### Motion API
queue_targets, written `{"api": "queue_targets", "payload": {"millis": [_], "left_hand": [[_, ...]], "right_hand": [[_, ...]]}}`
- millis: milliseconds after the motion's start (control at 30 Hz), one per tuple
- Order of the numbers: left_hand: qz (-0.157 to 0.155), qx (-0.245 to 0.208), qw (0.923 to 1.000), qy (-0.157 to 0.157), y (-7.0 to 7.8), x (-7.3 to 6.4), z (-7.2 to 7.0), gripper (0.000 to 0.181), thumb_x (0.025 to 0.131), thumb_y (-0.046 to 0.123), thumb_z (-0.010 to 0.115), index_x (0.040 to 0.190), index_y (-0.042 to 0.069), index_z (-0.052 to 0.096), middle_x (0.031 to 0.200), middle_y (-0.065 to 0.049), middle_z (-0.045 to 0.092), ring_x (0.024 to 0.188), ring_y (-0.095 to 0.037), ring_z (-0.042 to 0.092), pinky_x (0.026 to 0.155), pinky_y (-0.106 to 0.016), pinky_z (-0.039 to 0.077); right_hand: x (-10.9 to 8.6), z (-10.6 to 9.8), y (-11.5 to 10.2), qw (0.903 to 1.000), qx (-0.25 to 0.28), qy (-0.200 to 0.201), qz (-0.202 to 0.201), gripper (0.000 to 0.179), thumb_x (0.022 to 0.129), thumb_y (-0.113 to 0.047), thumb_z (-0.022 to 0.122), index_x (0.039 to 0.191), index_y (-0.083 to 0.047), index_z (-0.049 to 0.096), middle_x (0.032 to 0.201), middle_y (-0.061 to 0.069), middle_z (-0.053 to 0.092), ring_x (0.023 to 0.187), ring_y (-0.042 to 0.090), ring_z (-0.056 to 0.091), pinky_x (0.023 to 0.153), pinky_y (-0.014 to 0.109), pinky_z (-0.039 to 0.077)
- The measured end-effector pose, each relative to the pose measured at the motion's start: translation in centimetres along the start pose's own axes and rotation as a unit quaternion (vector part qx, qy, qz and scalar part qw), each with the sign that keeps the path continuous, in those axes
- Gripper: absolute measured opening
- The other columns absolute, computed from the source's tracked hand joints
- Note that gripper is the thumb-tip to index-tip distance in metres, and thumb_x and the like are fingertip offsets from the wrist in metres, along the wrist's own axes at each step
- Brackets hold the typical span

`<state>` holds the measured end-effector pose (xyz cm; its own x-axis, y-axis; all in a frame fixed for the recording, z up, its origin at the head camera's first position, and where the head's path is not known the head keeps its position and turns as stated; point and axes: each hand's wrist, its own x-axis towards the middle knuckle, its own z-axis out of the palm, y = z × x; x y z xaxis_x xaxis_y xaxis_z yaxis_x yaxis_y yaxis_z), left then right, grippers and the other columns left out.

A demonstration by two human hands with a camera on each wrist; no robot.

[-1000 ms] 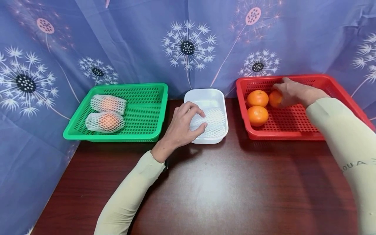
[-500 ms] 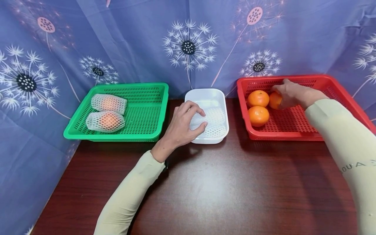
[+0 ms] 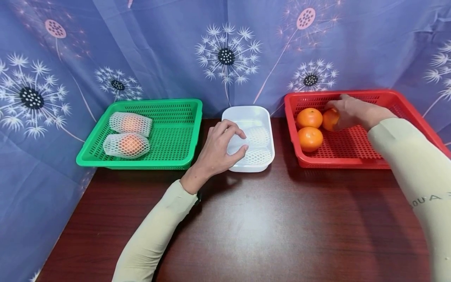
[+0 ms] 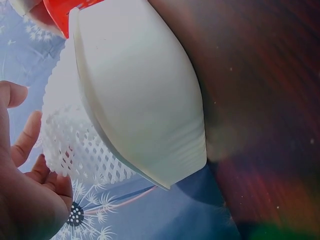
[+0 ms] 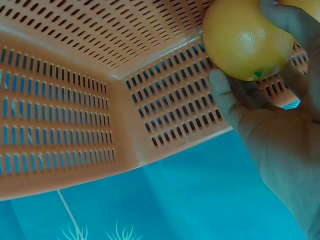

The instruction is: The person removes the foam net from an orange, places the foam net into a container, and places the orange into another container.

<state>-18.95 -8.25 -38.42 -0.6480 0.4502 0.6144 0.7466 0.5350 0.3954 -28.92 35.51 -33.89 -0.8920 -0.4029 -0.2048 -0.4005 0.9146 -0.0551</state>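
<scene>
My right hand (image 3: 352, 111) reaches into the red basket (image 3: 338, 161) and grips an orange (image 3: 330, 119), fingers and thumb round it. The right wrist view shows this orange (image 5: 245, 42) with its small green stem end facing the camera. Two more oranges (image 3: 309, 117) lie to its left. Over the white tub (image 3: 248, 169) my left hand (image 3: 218, 150) hovers, fingers loosely bent, with a gap between thumb and index finger. White foam fruit nets (image 3: 258, 156) lie in the tub. In the left wrist view, fingertips are right at a foam net (image 4: 100, 150).
At left stands a green basket (image 3: 141, 163) with two fruits in foam nets, one wrapped fruit (image 3: 131, 123) behind the other wrapped fruit (image 3: 128, 145). A blue dandelion-print cloth (image 3: 169, 51) hangs behind the dark wooden table (image 3: 264, 235).
</scene>
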Motion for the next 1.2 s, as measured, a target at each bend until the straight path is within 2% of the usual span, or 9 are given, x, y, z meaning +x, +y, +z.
{"api": "queue_targets", "payload": {"millis": [200,400,600,833,967,1200], "left_hand": [[0.0,0.0,1.0,-0.001,0.0,0.1,0.0,0.019,0.092,0.029,0.076,0.103,0.015,0.071,0.113,-0.003,0.06,0.105,-0.022,0.057,0.09,-0.044,0.041],[0.001,0.001,1.0,-0.002,0.0,0.1,0.0,0.018,0.092,0.028,0.076,0.103,0.015,0.071,0.114,-0.003,0.06,0.106,-0.022,0.056,0.091,-0.045,0.042],[0.001,0.0,1.0,0.001,0.0,0.1,-0.1,0.018,0.091,0.028,0.076,0.104,0.015,0.071,0.114,-0.002,0.06,0.105,-0.022,0.055,0.087,-0.043,0.04],[0.003,0.002,1.0,0.005,0.0,0.2,-0.2,0.018,0.091,0.028,0.075,0.104,0.016,0.071,0.113,-0.002,0.059,0.105,-0.023,0.055,0.086,-0.042,0.04],[0.003,0.001,1.0,0.008,-0.1,0.2,-0.3,0.019,0.091,0.028,0.075,0.104,0.015,0.071,0.113,-0.002,0.059,0.106,-0.023,0.055,0.086,-0.043,0.039],[0.003,0.002,0.9999,0.011,-0.1,0.1,-0.4,0.019,0.092,0.029,0.076,0.103,0.014,0.071,0.113,-0.003,0.059,0.104,-0.023,0.054,0.086,-0.043,0.04]], "right_hand": [[0.1,-0.4,0.3,0.9999,0.002,-0.008,0.007,0.069,0.076,-0.018,0.087,0.134,0.004,0.057,0.125,0.045,0.045,0.114,0.057,0.048,0.094,0.07,0.048],[-0.3,-1.0,-0.2,0.9999,0.007,0.006,-0.009,0.07,0.077,-0.017,0.086,0.134,0.008,0.054,0.128,0.047,0.045,0.12,0.059,0.046,0.099,0.072,0.045],[-0.8,-1.6,-1.2,0.9995,0.018,0.023,-0.011,0.073,0.077,-0.019,0.085,0.137,0.007,0.052,0.131,0.047,0.043,0.119,0.06,0.049,0.098,0.073,0.045],[-1.9,-2.7,-2.8,0.9987,0.046,0.019,0.001,0.068,0.094,-0.025,0.077,0.147,0.006,0.048,0.147,0.046,0.034,0.13,0.066,0.042,0.107,0.077,0.036],[-2.7,-3.3,-3.8,0.9972,0.059,0.046,-0.006,0.063,0.097,-0.023,0.073,0.148,0.006,0.048,0.145,0.041,0.039,0.129,0.062,0.045,0.107,0.076,0.036],[-4.5,-2.7,-5.9,0.9862,0.083,0.139,-0.035,0.058,0.098,-0.022,0.073,0.144,0.006,0.053,0.14,0.036,0.046,0.122,0.058,0.051,0.104,0.073,0.039]]}}
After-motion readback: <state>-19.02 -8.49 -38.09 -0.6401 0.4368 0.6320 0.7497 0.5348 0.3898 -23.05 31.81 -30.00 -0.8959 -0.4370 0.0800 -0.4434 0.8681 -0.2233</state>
